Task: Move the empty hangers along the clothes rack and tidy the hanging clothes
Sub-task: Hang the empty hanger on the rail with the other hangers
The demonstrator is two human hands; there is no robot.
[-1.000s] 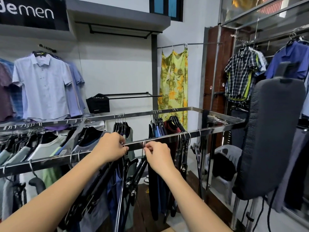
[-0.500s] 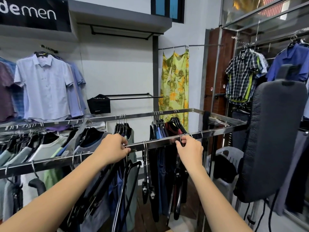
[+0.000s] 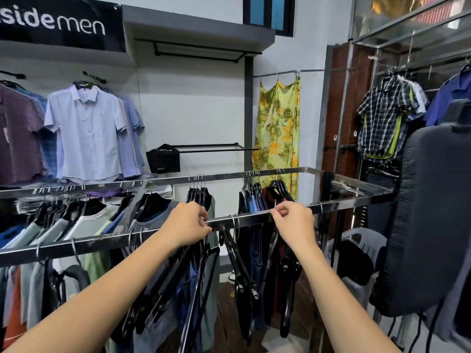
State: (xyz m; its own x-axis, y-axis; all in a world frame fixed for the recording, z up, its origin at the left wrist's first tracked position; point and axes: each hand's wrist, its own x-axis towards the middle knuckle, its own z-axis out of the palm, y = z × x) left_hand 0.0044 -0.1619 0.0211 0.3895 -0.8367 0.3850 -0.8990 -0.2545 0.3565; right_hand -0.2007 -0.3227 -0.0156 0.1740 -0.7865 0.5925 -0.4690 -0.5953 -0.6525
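Steel is the near rail (image 3: 107, 241) of the clothes rack, and both hands are on it. The left hand (image 3: 187, 224) is closed around hooks of black empty hangers (image 3: 163, 289) hanging below it. The right hand (image 3: 293, 225) pinches one wire hook (image 3: 275, 205) between fingertips, above dark hanging clothes (image 3: 254, 253).

clothing shop: shirt-filled racks (image 3: 254, 219), storefront sign (image 3: 53, 22).

Head camera looks forward and down, close over the clothes rack (image 3: 254, 216).
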